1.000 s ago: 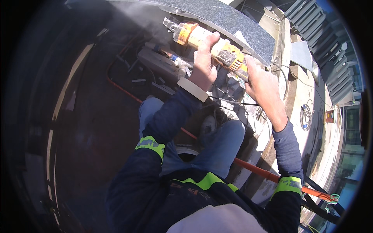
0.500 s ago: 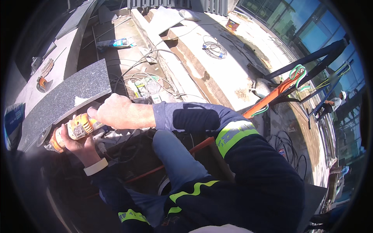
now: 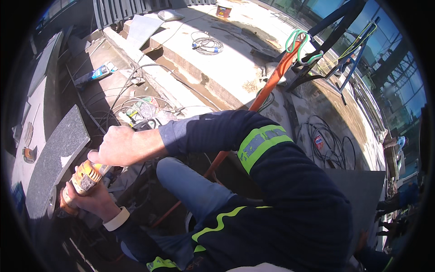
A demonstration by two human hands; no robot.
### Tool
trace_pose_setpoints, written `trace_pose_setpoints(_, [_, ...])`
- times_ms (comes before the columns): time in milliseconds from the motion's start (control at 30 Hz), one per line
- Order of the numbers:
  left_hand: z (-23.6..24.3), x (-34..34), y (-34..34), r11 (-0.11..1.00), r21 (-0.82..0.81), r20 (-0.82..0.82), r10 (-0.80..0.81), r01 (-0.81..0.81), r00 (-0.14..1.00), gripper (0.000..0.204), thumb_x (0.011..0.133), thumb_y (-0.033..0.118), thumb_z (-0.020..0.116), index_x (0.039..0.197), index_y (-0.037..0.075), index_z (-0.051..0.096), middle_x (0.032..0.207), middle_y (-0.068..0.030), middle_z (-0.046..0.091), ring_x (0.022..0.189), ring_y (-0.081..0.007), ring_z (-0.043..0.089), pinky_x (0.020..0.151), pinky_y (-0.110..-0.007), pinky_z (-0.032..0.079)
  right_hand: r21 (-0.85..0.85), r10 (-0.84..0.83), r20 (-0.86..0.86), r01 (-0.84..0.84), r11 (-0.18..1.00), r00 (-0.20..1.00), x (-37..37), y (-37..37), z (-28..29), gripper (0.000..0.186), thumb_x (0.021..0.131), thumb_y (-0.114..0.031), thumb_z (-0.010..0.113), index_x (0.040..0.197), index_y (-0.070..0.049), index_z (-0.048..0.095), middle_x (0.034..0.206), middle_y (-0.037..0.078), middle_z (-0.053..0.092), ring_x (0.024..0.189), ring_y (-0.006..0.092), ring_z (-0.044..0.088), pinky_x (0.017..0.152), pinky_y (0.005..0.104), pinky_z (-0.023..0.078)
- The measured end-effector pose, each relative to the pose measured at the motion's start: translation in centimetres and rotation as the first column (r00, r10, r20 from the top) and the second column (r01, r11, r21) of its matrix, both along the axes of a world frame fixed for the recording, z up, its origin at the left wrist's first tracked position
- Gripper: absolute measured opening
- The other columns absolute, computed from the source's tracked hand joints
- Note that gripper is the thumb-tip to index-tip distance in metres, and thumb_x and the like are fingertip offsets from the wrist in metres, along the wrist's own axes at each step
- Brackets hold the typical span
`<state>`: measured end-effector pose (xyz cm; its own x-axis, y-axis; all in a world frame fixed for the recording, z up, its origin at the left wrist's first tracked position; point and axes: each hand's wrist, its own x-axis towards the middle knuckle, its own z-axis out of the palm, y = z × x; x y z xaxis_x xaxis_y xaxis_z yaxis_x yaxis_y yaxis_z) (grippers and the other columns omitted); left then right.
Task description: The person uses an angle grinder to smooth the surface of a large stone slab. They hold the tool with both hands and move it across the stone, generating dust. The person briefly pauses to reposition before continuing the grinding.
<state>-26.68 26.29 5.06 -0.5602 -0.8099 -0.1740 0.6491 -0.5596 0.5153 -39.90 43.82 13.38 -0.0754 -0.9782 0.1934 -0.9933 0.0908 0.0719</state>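
Observation:
Both my hands are on a yellow angle grinder [image 3: 86, 177] at the left. My left hand [image 3: 94, 200], with a pale band at its wrist, wraps round the body near the head. My right hand [image 3: 118, 146] closes on the rear end of the grinder. The grinder's disc [image 3: 51, 202] is by the near edge of a dark speckled stone slab [image 3: 54, 161]; I cannot tell whether they touch. A whitish chipped patch shows on the slab's edge beside the tool.
Another grinder [image 3: 30, 155] lies on the pale ledge beyond the slab. Loose cables [image 3: 149, 102] cross the ground ahead, and a coiled cable [image 3: 207, 45] lies on the concrete. An orange pole [image 3: 276, 79] slants beside my right arm. A dark cable heap [image 3: 324, 140] is at right.
The view has swung to the right, so the slab and the surroundings sit further left. Both hands keep their hold on the grinder, which stays beside the slab's edge.

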Motion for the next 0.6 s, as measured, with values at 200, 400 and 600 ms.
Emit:
trace_pose_setpoints(200, [-2.0, 0.4, -3.9, 0.999, 0.008, -0.083, -0.044, 0.045, 0.996, 0.063, 0.099, 0.044, 0.073, 0.141, -0.001, 0.063, 0.139, -0.0177, 0.07, 0.135, -0.0352, 0.066, 0.117, -0.056, 0.05, 0.026, 0.005, 0.025, -0.006, 1.0, 1.0, -0.2, -2.6, -0.7, 0.03, 0.098, -0.019, 0.07, 0.124, -0.007, 0.064, 0.086, 0.014, 0.081, 0.082, 0.0339, 0.083, 0.066, 0.049, 0.062])
trace_pose_setpoints(400, [-3.0, 1.3, -6.1, 1.0, 0.01, -0.109, -0.023, 0.024, 0.994, 0.058, 0.1, 0.042, 0.074, 0.14, 0.001, 0.062, 0.135, -0.0168, 0.071, 0.126, -0.0337, 0.07, 0.108, -0.053, 0.058, 0.048, 0.028, 0.073, -0.031, 0.998, 0.997, 0.3, -4.8, -0.8, 0.039, 0.092, -0.018, 0.076, 0.126, -0.004, 0.06, 0.085, 0.016, 0.08, 0.081, 0.0356, 0.082, 0.068, 0.0497, 0.063])
trace_pose_setpoints(600, [-4.3, 2.3, -8.3, 1.0, 0.022, -0.071, -0.009, 0.011, 0.997, 0.062, 0.1, 0.046, 0.074, 0.144, 0.005, 0.058, 0.141, -0.0165, 0.067, 0.132, -0.0331, 0.067, 0.11, -0.053, 0.056, 0.093, 0.029, 0.098, -0.038, 0.995, 0.995, 1.0, -6.8, -1.1, 0.041, 0.095, -0.02, 0.076, 0.128, -0.004, 0.059, 0.089, 0.012, 0.08, 0.085, 0.0344, 0.082, 0.069, 0.0486, 0.062])
